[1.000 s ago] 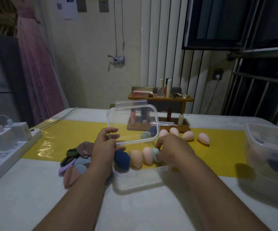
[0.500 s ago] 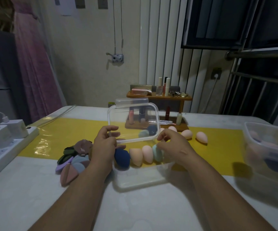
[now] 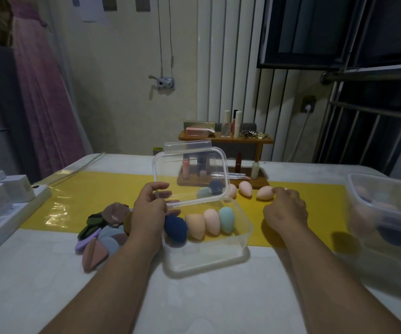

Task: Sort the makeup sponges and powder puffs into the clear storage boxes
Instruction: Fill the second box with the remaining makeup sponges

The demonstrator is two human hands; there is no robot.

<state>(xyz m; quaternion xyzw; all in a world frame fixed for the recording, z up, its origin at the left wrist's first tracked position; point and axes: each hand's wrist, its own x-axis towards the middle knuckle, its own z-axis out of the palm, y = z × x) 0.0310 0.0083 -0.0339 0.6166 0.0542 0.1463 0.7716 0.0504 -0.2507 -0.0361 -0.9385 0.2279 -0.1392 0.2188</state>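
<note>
Pinching the raised lid (image 3: pixel 190 174) with your left hand (image 3: pixel 149 213), you curl your right hand (image 3: pixel 286 210) against a pink sponge (image 3: pixel 264 192) at two o'clock of the box (image 3: pixel 206 261) holding four sponges (image 3: pixel 194 225), grip unclear.

forearms (image 3: pixel 315 261): 2, bare | hands: left hand (image 3: pixel 149 213), right hand (image 3: pixel 285 210), both bare

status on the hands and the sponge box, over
Left hand grips the lid, propped open. Right hand at a peach sponge on the yellow mat, grip unclear. Clear box holds four sponges in a row. Nothing blocks its mouth.
</note>
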